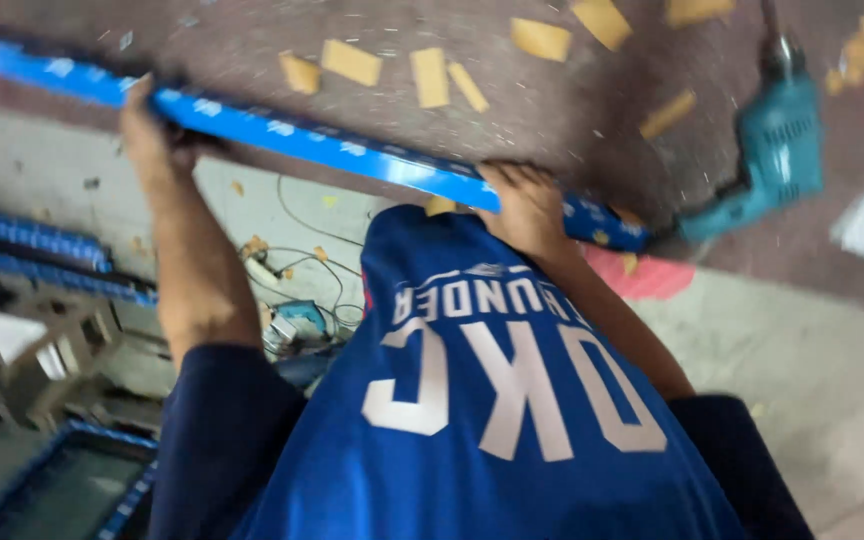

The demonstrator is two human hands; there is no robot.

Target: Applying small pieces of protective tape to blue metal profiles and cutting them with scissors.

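Workbench [552, 110] with scattered wood offcuts [352, 62]

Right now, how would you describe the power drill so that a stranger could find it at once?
Look at the dark worktop scattered with small tan wood offcuts. Follow the long blue strip, held by the left hand and the right hand, to its right end. There lies the drill, the only teal tool on that surface.

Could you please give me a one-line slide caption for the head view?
Both hands, left hand and right hand, grip a long blue strip beside a teal drill.
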